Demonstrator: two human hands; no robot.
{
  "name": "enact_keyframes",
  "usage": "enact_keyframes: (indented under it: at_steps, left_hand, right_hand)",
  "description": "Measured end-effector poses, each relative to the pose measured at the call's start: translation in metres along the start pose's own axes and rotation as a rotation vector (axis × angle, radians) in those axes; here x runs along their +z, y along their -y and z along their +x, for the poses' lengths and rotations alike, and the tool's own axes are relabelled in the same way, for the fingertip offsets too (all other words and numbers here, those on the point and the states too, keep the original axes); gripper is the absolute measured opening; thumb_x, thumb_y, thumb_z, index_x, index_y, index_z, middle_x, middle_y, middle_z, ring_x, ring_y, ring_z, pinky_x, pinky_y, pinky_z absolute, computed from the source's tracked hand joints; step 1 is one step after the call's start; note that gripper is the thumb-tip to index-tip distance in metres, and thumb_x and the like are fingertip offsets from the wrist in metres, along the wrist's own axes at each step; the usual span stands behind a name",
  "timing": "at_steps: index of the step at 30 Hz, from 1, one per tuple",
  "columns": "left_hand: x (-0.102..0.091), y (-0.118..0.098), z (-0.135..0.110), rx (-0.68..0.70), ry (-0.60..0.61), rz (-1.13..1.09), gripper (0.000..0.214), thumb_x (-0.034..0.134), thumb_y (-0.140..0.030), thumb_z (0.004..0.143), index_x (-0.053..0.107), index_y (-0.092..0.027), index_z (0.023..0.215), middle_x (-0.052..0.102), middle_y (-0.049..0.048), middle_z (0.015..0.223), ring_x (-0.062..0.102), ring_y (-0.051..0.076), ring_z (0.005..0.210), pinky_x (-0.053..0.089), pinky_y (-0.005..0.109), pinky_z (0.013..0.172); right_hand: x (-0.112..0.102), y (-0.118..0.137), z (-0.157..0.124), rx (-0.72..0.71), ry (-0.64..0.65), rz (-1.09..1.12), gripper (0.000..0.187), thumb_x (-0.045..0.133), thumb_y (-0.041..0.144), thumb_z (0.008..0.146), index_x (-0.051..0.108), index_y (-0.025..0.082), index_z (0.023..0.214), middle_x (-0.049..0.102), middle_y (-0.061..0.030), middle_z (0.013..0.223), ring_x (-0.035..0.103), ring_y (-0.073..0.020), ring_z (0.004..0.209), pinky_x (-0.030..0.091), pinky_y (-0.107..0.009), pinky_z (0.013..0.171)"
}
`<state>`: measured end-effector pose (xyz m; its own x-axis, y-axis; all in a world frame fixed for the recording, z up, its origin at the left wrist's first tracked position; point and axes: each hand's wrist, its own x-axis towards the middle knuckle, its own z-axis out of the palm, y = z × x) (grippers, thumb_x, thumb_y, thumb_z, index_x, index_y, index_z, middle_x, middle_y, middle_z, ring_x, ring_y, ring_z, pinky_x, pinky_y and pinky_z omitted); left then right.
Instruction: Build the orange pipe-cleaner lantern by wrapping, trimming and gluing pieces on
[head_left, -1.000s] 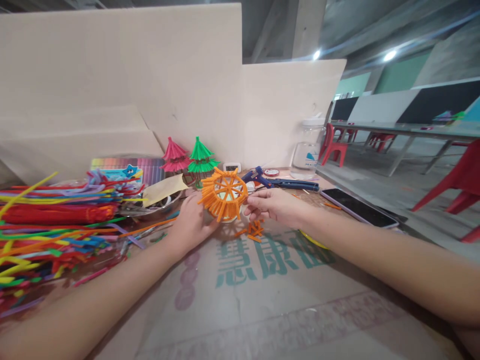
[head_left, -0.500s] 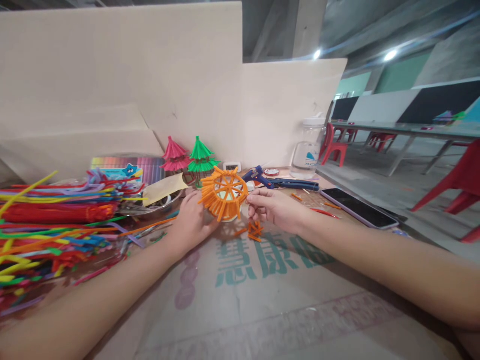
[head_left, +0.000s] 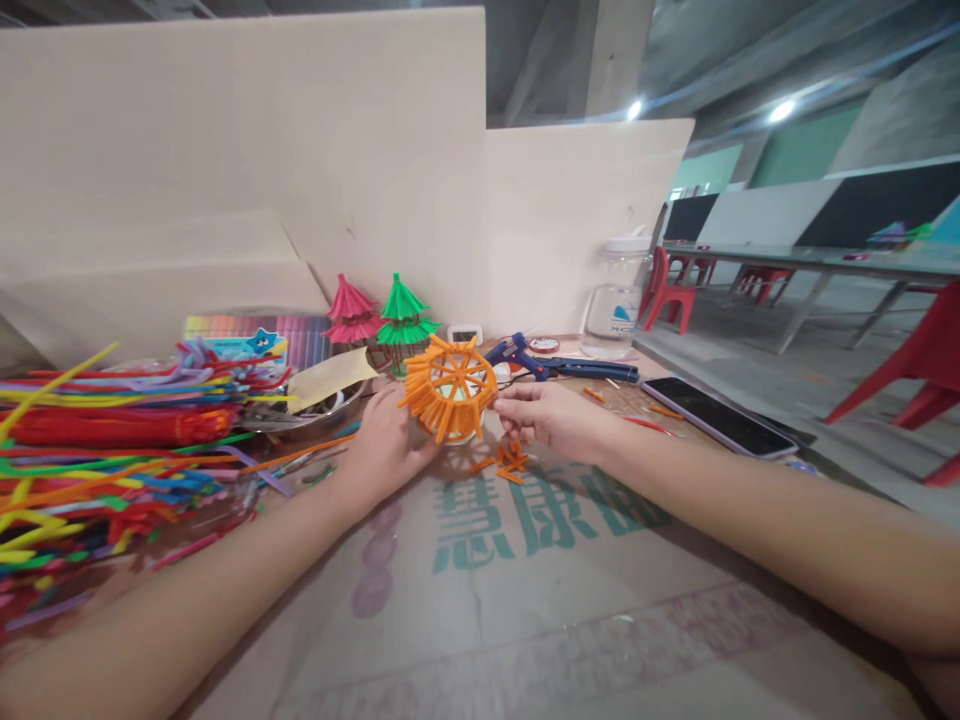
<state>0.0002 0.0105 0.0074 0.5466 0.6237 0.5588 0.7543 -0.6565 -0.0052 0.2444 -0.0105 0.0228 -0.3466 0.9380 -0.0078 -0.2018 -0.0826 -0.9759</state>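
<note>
The orange cage point(head_left: 450, 390) made of fuzzy sticks sits just above the tabletop point(head_left: 525, 620), right between the person's two hands. It is round like a little ball, and its open face with the wheel of spokes tips up and toward the right. The left hand point(head_left: 386, 440) is curled around its lower left side and holds it up. The right hand point(head_left: 544, 415) comes in from the other side, and its thumb and fingertips are pinched shut on the right edge of the cage. Both hands touch it, so neither one is nearer.

Small orange bits point(head_left: 510, 460) lie on the tabletop just under the right hand. A cardboard sheet point(head_left: 480, 560) covers the tabletop, with big green Chinese writing on it; the first two signs look like 慧康, and an arm hides the rest.

Off to the left is a big pile of fuzzy sticks point(head_left: 112, 440) in many colours. Behind the cage stand a pink tree point(head_left: 351, 312) and a green tree point(head_left: 405, 312). A blue glue gun point(head_left: 540, 362), a phone point(head_left: 712, 412) and a clear bottle point(head_left: 613, 300) are to the right. The bottle has a small blue mark, too tiny to read.
</note>
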Motion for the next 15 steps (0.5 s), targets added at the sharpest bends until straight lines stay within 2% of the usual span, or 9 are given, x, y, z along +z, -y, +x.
enact_keyframes:
  at_steps: [3, 10, 15]
  left_hand:
    - [-0.0007, -0.0002, -0.0005, 0.013, -0.014, 0.009, 0.041, 0.060, -0.033, 0.082, 0.057, -0.020, 0.120, 0.060, 0.0105, 0.127, 0.052, 0.029, 0.123, 0.035, 0.047, 0.109]
    - [-0.0021, -0.0019, -0.0013, 0.021, -0.051, 0.005, 0.043, 0.060, -0.032, 0.081, 0.056, -0.020, 0.122, 0.058, 0.0106, 0.132, 0.051, 0.029, 0.125, 0.032, 0.047, 0.111]
    - [-0.0019, -0.0017, -0.0011, 0.028, -0.047, 0.025, 0.040, 0.059, -0.032, 0.082, 0.057, -0.019, 0.120, 0.059, 0.0109, 0.130, 0.052, 0.029, 0.124, 0.034, 0.047, 0.109]
  right_hand:
    - [0.0009, 0.0014, -0.0004, 0.027, -0.008, 0.044, 0.020, 0.083, 0.022, 0.065, 0.067, 0.015, 0.075, 0.064, 0.0017, 0.062, 0.058, -0.0094, 0.055, 0.047, -0.024, 0.059]
    - [0.0054, 0.0050, -0.0038, 0.009, -0.033, 0.047, 0.023, 0.083, 0.027, 0.066, 0.063, 0.016, 0.071, 0.061, 0.0035, 0.054, 0.056, -0.0082, 0.050, 0.045, -0.022, 0.054]
    - [0.0083, 0.0048, -0.0065, 0.000, -0.032, 0.085, 0.024, 0.080, 0.028, 0.066, 0.061, 0.018, 0.075, 0.060, 0.0050, 0.054, 0.056, -0.0081, 0.049, 0.045, -0.022, 0.054]
